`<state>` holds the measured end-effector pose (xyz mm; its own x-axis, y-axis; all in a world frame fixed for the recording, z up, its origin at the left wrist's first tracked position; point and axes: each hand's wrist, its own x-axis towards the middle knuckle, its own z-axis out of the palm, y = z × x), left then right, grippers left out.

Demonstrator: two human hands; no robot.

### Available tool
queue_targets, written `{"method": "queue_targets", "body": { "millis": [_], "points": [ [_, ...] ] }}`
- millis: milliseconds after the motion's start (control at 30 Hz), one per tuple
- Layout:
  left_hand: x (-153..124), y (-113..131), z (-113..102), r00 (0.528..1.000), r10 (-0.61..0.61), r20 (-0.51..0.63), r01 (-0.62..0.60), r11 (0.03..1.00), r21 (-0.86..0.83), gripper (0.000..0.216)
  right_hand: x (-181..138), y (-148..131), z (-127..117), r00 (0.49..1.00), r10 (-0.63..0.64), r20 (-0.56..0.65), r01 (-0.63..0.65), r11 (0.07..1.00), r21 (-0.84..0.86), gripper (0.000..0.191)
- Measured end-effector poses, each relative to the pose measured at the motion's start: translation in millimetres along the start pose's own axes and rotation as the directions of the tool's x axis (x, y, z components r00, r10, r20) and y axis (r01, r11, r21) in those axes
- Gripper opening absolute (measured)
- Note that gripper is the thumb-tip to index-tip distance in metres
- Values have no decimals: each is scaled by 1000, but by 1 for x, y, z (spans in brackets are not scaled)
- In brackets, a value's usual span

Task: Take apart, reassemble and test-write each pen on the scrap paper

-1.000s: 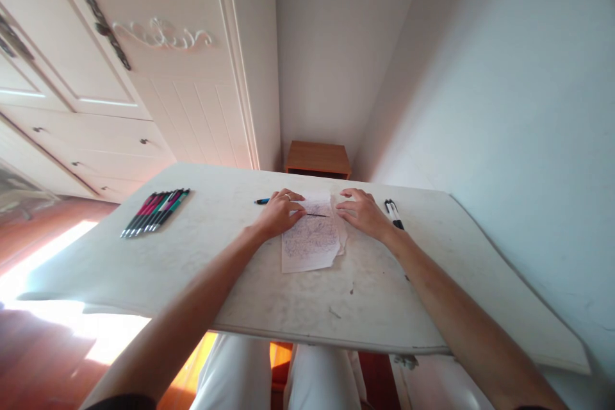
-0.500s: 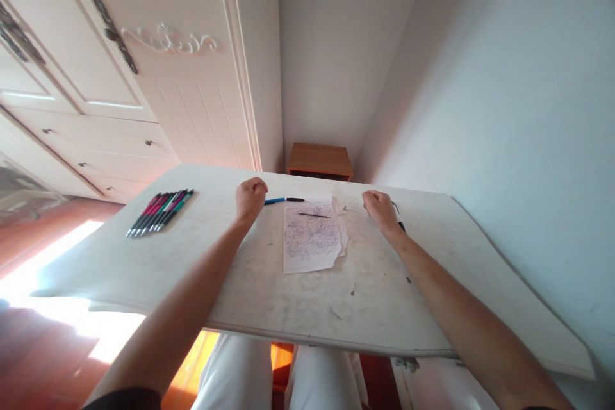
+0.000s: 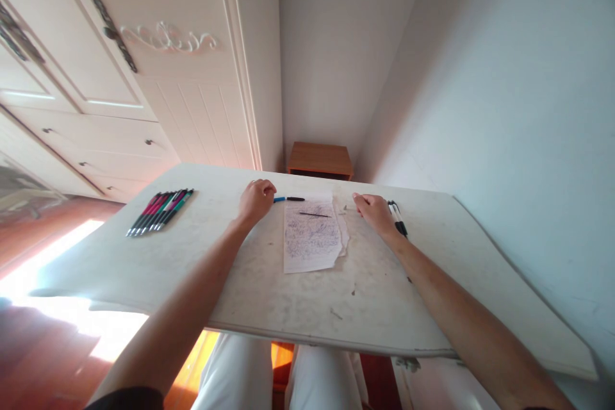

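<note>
My left hand [image 3: 257, 200] is loosely curled on the white table, its fingers closed. It lies against the left end of a blue pen barrel [image 3: 279, 199] and hides part of it; I see no grip on it. A black pen part [image 3: 295, 198] continues from the blue one. My right hand [image 3: 373, 210] rests as a fist right of the paper, and nothing shows in it. Just beyond its wrist lie two white-and-black pens [image 3: 398, 218]. Between the hands is a scribbled sheet of paper [image 3: 310, 250] with a thin dark pen refill [image 3: 314, 214] on it.
A row of several pens [image 3: 160, 211] in pink, green and black lies on the table's left side. The table [image 3: 288, 307] has small scraps on it. A white wardrobe [image 3: 192, 109] stands behind left, a wooden cabinet [image 3: 319, 157] behind the table, a wall [image 3: 504, 109] at right.
My left hand has shifted right, covering more of the blue barrel. My right hand has moved left toward the paper, uncovering the two white-and-black pens beside it.
</note>
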<state>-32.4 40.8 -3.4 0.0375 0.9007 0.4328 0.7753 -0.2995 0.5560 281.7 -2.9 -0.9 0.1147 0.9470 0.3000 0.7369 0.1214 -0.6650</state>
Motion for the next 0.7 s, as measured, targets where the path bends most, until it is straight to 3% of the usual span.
{"method": "queue_targets", "body": {
  "millis": [133, 367, 467, 700],
  "points": [
    [2, -11, 1, 971, 184, 155, -197, 978, 75, 35, 1, 3, 0, 1000, 19, -7, -18, 999, 36, 48],
    [-3, 0, -12, 897, 384, 217, -373, 923, -91, 27, -1, -1, -1, 1000, 21, 10, -21, 1000, 22, 47],
    [-6, 2, -14, 867, 407, 287, -404, 912, -72, 23, -1, -1, -1, 1000, 9, 19, -9, 1000, -1, 47],
    [-7, -5, -6, 886, 341, 313, -357, 934, -9, 18, -2, -4, 0, 999, -26, 36, 28, 998, -49, 47]
  ]
}}
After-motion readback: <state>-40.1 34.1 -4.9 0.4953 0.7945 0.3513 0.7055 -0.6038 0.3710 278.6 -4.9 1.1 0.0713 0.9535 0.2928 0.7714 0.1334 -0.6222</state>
